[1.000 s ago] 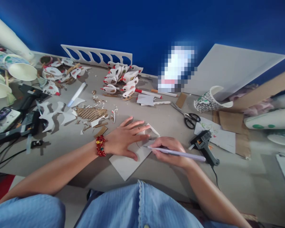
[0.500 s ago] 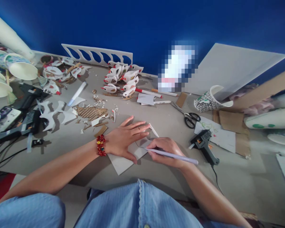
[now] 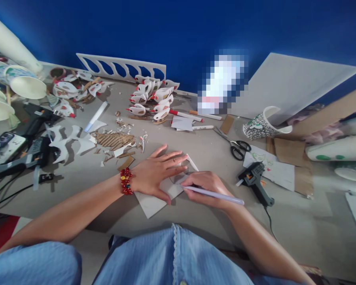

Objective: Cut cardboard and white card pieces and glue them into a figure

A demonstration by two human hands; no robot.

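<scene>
My left hand lies flat with its fingers spread, pressing on a white board near the front edge of the table. A red bead bracelet circles that wrist. In my right hand is a slim pale purple pen, gripped between thumb and fingers. Its tip meets the right part of the board, beside a dark curved line. Just past my left fingertips is a narrow white strip, which may be a pen cap. My left palm covers much of the board.
Black-handled scissors and a glue gun lie to the right, near a patterned paper cup. Several white bird figures stand at the back. Torn corrugated cardboard and white cut-outs are on the left.
The pen has shifted slightly left, its tip moving a little left and its rear end dropping back the same way. My left hand stays in place on the board.
</scene>
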